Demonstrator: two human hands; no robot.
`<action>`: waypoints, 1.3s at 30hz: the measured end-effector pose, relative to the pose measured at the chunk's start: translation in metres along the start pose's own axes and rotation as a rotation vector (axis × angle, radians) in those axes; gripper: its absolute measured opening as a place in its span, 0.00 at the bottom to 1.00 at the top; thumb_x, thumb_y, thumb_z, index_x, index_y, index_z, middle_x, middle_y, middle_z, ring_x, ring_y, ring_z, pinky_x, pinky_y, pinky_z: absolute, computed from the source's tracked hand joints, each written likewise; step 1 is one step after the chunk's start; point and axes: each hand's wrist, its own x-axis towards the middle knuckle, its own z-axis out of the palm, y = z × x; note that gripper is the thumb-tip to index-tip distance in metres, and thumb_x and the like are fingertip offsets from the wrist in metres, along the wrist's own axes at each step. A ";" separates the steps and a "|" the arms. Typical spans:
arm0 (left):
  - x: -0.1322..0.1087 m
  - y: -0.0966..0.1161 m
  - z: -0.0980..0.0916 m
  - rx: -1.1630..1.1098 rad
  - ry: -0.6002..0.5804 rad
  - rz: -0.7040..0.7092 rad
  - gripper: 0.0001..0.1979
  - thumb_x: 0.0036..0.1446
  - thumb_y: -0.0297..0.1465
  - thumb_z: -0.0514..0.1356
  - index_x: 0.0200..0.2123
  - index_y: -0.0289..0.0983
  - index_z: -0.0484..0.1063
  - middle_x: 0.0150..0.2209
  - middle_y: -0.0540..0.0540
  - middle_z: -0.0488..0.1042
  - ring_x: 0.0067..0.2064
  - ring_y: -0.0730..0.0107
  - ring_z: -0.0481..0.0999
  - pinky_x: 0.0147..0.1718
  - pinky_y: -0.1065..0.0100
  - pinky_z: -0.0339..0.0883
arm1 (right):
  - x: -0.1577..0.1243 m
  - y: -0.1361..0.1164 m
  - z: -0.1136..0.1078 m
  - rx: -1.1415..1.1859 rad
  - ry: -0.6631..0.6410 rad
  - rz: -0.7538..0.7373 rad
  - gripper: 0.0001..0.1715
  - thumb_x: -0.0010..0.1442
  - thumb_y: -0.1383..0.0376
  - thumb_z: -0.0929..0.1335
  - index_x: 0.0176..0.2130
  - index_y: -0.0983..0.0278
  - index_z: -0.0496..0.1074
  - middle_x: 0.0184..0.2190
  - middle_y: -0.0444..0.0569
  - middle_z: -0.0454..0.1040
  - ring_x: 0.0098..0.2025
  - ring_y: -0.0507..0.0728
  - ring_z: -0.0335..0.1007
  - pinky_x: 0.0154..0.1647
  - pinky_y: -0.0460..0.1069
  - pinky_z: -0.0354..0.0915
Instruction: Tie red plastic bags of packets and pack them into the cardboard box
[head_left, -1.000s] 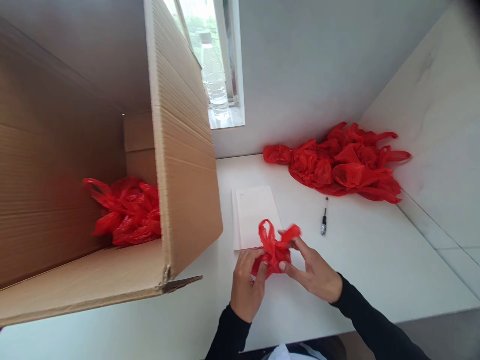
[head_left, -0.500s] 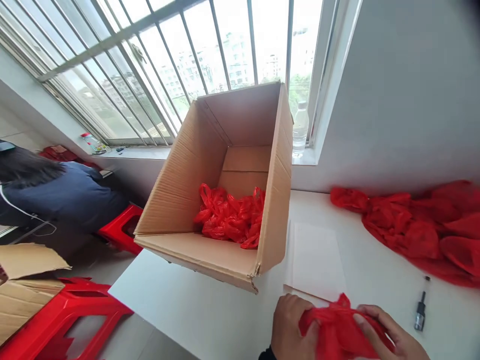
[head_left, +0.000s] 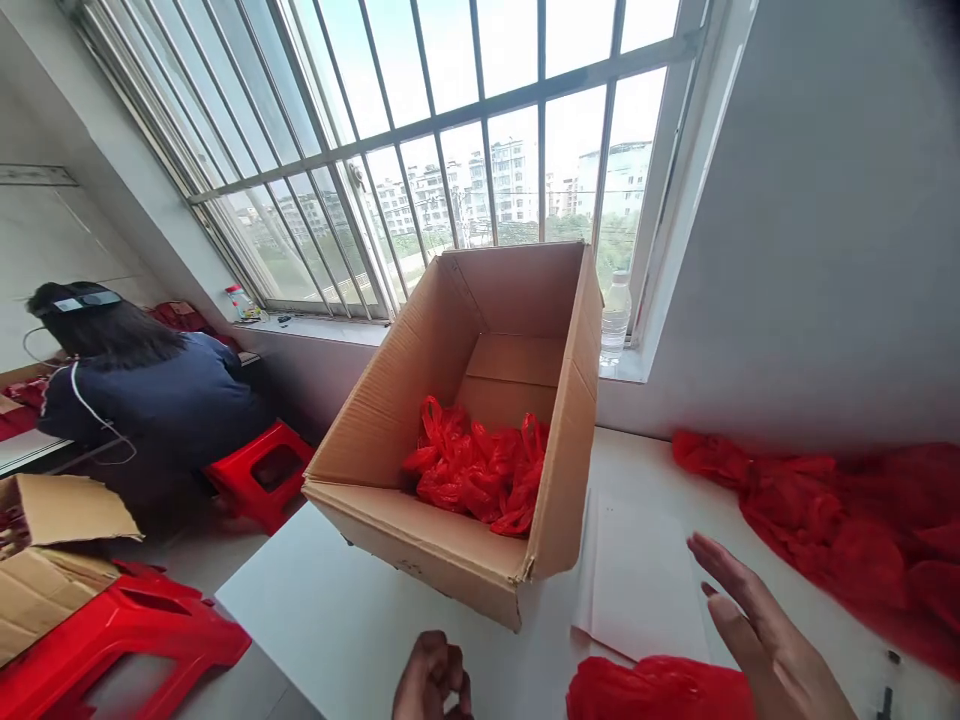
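Note:
My left hand [head_left: 435, 678] is at the bottom of the view, in front of the cardboard box. Its fingers are curled in and nothing shows in them. On the right, my right hand [head_left: 769, 635] is held over the table with its fingers stretched out, holding nothing. A red plastic bag [head_left: 660, 688] lies between the two hands at the bottom edge, close to the right hand and partly cut off. The tall open cardboard box [head_left: 412, 555] stands tilted on the table, with crumpled red plastic bags [head_left: 480, 465] inside it.
White sheets [head_left: 645, 580] lie on the white table [head_left: 345, 610]. A red cloth-like heap [head_left: 840, 520] runs along the wall. A bottle [head_left: 615, 320] stands on the sill. At left are a person [head_left: 157, 385], red stools [head_left: 277, 475] and another box [head_left: 60, 600].
Both hands have let go of the red bag. My left hand has moved left and curled; my right hand has opened. The view has tilted upward.

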 end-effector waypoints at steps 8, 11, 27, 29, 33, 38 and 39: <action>-0.012 0.104 0.044 -0.123 0.043 0.099 0.29 0.54 0.50 0.62 0.58 0.50 0.66 0.58 0.39 0.68 0.59 0.40 0.67 0.40 0.36 0.72 | 0.028 -0.132 0.111 -0.059 -0.206 -0.310 0.62 0.58 0.45 0.67 0.72 0.69 0.32 0.73 0.56 0.40 0.73 0.63 0.37 0.72 0.62 0.43; -0.004 0.115 0.046 -0.142 0.011 0.145 0.26 0.55 0.45 0.63 0.57 0.49 0.67 0.54 0.40 0.71 0.53 0.47 0.72 0.42 0.37 0.73 | 0.029 -0.137 0.136 -0.067 -0.169 -0.375 0.59 0.57 0.56 0.67 0.71 0.75 0.31 0.73 0.58 0.39 0.74 0.62 0.34 0.73 0.60 0.41; 0.029 0.127 0.033 -0.089 0.046 0.249 0.27 0.60 0.43 0.60 0.63 0.51 0.63 0.56 0.40 0.71 0.54 0.49 0.73 0.41 0.41 0.76 | 0.053 -0.141 0.161 -0.096 -0.154 -0.415 0.56 0.58 0.51 0.66 0.71 0.72 0.37 0.72 0.55 0.43 0.74 0.61 0.35 0.73 0.60 0.42; 0.031 0.126 0.032 -0.092 0.042 0.258 0.26 0.61 0.43 0.60 0.62 0.51 0.63 0.57 0.40 0.71 0.55 0.49 0.72 0.42 0.41 0.76 | 0.051 -0.142 0.162 -0.095 -0.151 -0.417 0.55 0.58 0.54 0.66 0.71 0.72 0.37 0.72 0.55 0.43 0.74 0.61 0.36 0.73 0.59 0.42; 0.030 0.125 0.031 -0.111 -0.001 0.259 0.24 0.60 0.43 0.60 0.59 0.52 0.65 0.57 0.43 0.71 0.54 0.51 0.73 0.42 0.42 0.77 | 0.045 -0.141 0.166 -0.042 -0.144 -0.413 0.52 0.57 0.60 0.65 0.71 0.72 0.38 0.72 0.56 0.45 0.73 0.61 0.40 0.72 0.59 0.45; 0.026 0.124 0.033 -0.125 -0.018 0.238 0.23 0.59 0.44 0.61 0.58 0.51 0.67 0.52 0.45 0.74 0.51 0.56 0.75 0.44 0.50 0.77 | 0.033 -0.136 0.167 -0.005 -0.102 -0.423 0.50 0.59 0.60 0.65 0.71 0.70 0.38 0.72 0.55 0.45 0.73 0.63 0.41 0.72 0.61 0.46; 0.027 0.124 0.033 -0.121 -0.022 0.236 0.24 0.59 0.44 0.61 0.58 0.51 0.67 0.52 0.45 0.74 0.51 0.56 0.75 0.44 0.51 0.77 | 0.032 -0.135 0.166 -0.025 -0.084 -0.422 0.50 0.60 0.59 0.65 0.71 0.70 0.39 0.72 0.55 0.45 0.73 0.63 0.41 0.72 0.61 0.45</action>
